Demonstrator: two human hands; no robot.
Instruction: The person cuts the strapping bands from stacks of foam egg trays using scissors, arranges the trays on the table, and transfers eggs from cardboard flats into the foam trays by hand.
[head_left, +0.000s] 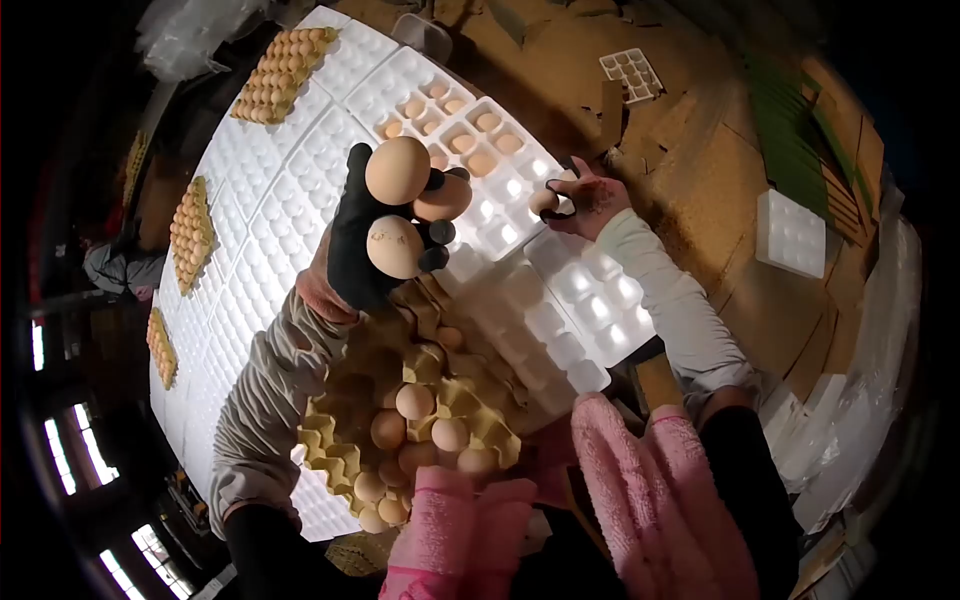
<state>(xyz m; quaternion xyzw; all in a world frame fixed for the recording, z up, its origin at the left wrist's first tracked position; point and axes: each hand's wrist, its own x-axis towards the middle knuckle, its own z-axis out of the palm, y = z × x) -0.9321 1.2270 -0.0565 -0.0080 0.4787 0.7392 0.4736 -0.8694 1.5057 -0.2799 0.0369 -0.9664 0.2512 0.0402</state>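
My left hand (365,240), in a black glove, is closed around several brown eggs (397,170), held above the white foam trays. My right hand (592,200), with black coverings on some fingertips, pinches a single egg (543,203) over the right edge of a white foam egg tray (520,225). Brown eggs (480,162) sit in several of that tray's cups and in the tray beyond. Below my left hand is a yellowish pulp egg tray (322,440) with loose eggs (415,402) in it, close to my body.
White foam trays (260,190) cover the long table. Full egg flats (285,75) stand along its far left side. A foam tray piece (632,76) and a white foam block (791,234) lie on the cardboard-covered floor at right. Pink towelling (640,480) hangs in front of me.
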